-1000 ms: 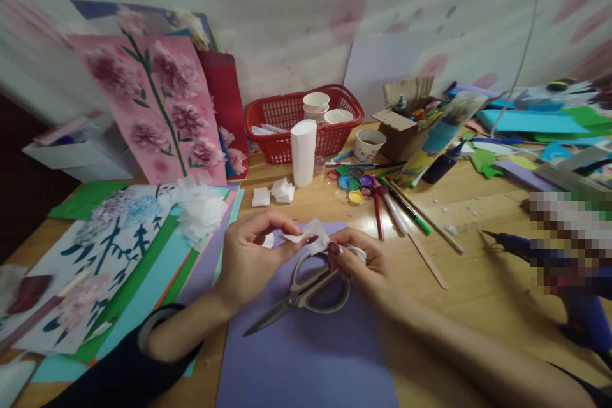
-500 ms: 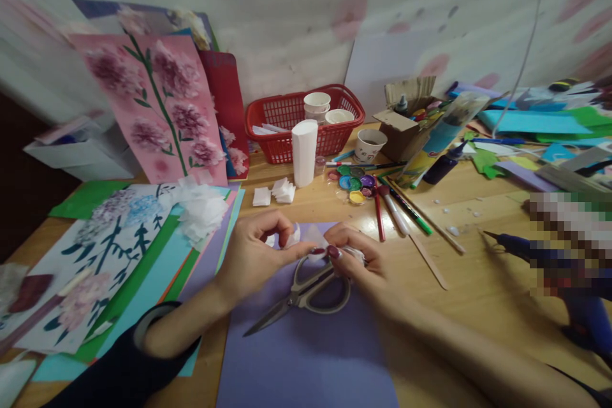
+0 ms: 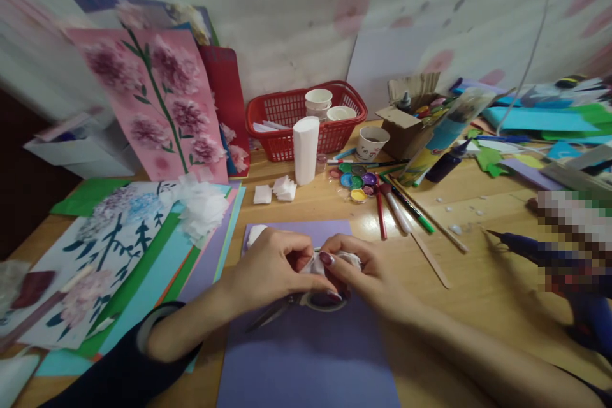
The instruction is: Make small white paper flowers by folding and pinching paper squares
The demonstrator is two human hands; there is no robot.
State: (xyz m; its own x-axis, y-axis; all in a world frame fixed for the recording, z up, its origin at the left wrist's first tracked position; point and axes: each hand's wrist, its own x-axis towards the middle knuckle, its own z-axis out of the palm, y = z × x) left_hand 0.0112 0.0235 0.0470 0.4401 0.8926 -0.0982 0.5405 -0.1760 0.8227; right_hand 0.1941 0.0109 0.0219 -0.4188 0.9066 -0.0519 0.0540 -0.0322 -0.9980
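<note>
My left hand [image 3: 273,268] and my right hand [image 3: 366,274] meet over a purple paper sheet [image 3: 306,363]. Between their fingertips is crumpled white tissue paper [image 3: 315,262], pinched from both sides. More of the white tissue bunches up by my right fingers. Under the hands lie scissors [image 3: 271,315], their blades pointing left toward me and their handles partly covered. Behind my left hand, a white tissue wad [image 3: 257,234] rests near the sheet's far edge.
Folded white tissue squares [image 3: 284,189], a white tissue roll [image 3: 306,152] and a paint palette [image 3: 357,182] stand beyond the sheet. A red basket [image 3: 275,148] holds cups. At right lies a glue gun [image 3: 530,248]; at left, a fluffy tissue pile [image 3: 203,207] sits on coloured papers.
Both hands have come closer together, and my left fingers have moved down and right onto the tissue. The white piece formerly by my left fingers is now on the sheet behind that hand.
</note>
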